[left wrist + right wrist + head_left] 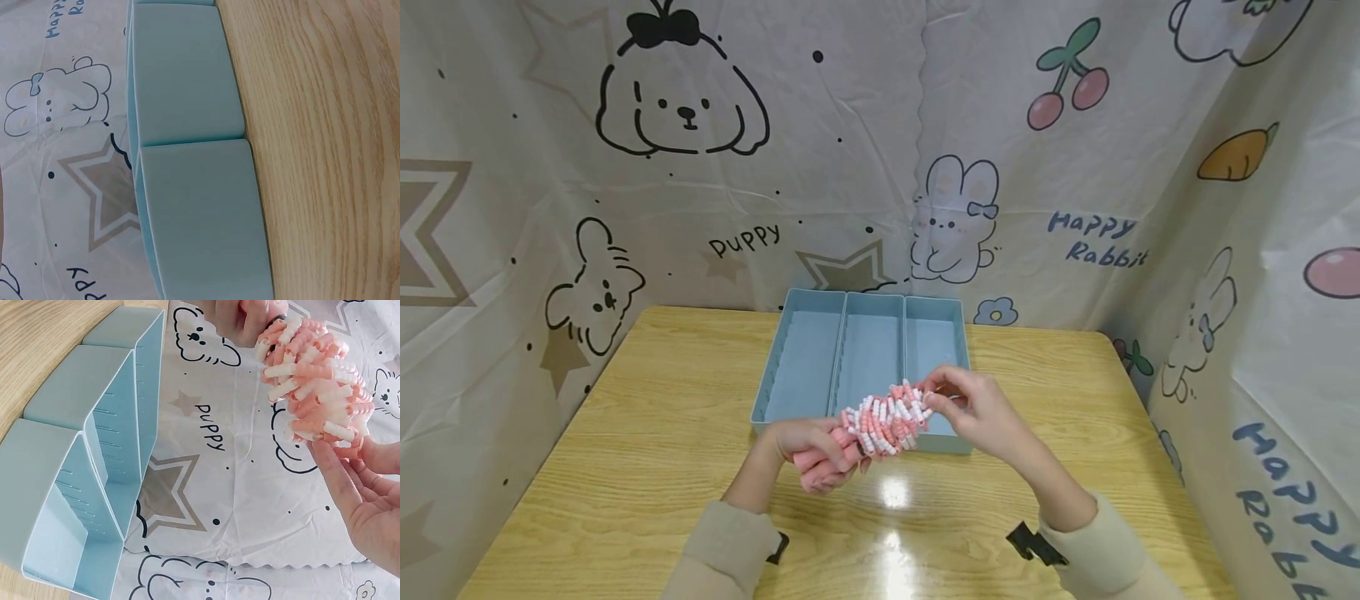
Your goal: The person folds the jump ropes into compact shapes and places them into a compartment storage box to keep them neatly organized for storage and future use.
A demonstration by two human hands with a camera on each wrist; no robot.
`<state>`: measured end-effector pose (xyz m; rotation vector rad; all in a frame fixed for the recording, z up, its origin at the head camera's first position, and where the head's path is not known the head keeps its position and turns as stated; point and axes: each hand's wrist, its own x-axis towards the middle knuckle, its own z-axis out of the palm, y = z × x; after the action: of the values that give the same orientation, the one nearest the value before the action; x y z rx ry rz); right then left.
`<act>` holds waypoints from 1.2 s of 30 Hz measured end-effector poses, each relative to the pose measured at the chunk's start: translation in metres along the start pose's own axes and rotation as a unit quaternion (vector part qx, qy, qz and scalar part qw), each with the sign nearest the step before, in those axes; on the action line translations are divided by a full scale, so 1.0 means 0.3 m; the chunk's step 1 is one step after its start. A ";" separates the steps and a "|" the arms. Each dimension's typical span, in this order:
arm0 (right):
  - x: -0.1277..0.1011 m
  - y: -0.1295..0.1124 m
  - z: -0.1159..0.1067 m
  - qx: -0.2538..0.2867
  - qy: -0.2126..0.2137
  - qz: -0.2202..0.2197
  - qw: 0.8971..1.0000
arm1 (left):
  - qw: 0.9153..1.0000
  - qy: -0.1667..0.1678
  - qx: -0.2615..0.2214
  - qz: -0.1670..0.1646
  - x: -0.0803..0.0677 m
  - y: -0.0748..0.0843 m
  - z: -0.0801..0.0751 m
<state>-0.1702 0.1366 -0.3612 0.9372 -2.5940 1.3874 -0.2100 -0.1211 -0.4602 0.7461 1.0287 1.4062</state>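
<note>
A folded pink and white beaded jump rope (pixel 887 421) is held up between the two hands, over the near side of the blue tray. Around its pink handles (pixel 811 467) my left hand (pixel 808 440) curls its fingers; a dark band shows just past them. At the other end of the bundle, my right hand (pixel 966 406) pinches the beads between thumb and fingers. From the right wrist view, the right hand (pixel 369 500) has its fingertips at the bottom of the beaded bundle (pixel 322 381), with part of the left hand (pixel 237 322) at the top. The left wrist view shows neither hand.
Behind the hands, a blue tray (pixel 875 292) with three long compartments stands on the wooden table (pixel 685 392). In the left wrist view its outer wall (pixel 194 75) is close. A printed cloth (pixel 850 125) hangs behind and beside the table.
</note>
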 end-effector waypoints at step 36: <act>0.016 0.047 0.013 0.126 -0.054 0.104 0.985 | 0.999 0.043 0.008 0.011 -0.017 -0.025 -0.015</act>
<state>-0.1808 0.1369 -0.3725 0.8065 -2.7050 1.8020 -0.2104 -0.1272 -0.4681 0.7145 1.1028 1.4609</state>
